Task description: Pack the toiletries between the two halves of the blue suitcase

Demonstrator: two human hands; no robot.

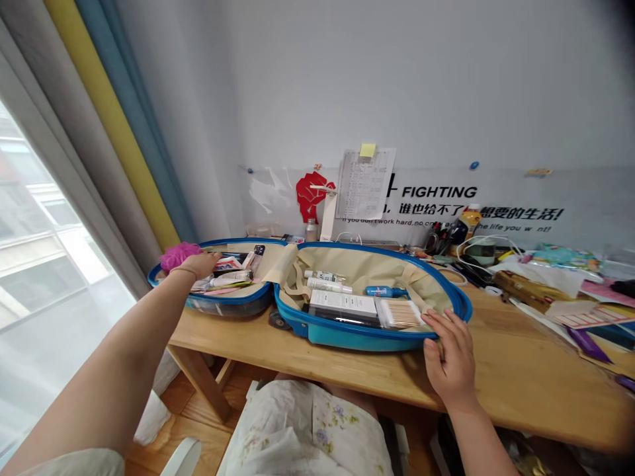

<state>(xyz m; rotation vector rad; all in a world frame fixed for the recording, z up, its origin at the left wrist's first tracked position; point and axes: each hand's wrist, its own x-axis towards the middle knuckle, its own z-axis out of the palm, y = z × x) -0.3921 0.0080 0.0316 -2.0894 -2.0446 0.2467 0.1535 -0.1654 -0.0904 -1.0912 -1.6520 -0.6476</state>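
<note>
An open blue suitcase (357, 340) lies on the wooden table, its two halves spread side by side. My left hand (201, 264) reaches into the left half, beside a pink bath puff (179, 255) and among small packets and tubes; its fingers are mostly hidden, so any hold is unclear. My right hand (452, 360) rests with fingers stretched out on the front right rim of the other half. Close to those fingertips is a pack of cotton swabs (401, 313). Also in that half are a white box (342, 303), a blue bottle (384, 291) and white tubes (329, 285).
A white desk lamp (328, 215) and a small bottle (311, 230) stand behind the suitcase. Clutter covers the table's right side, including a yellow-capped bottle (466, 225), cables and a gold pouch (520, 287). Curtains (119, 132) hang by the window at left.
</note>
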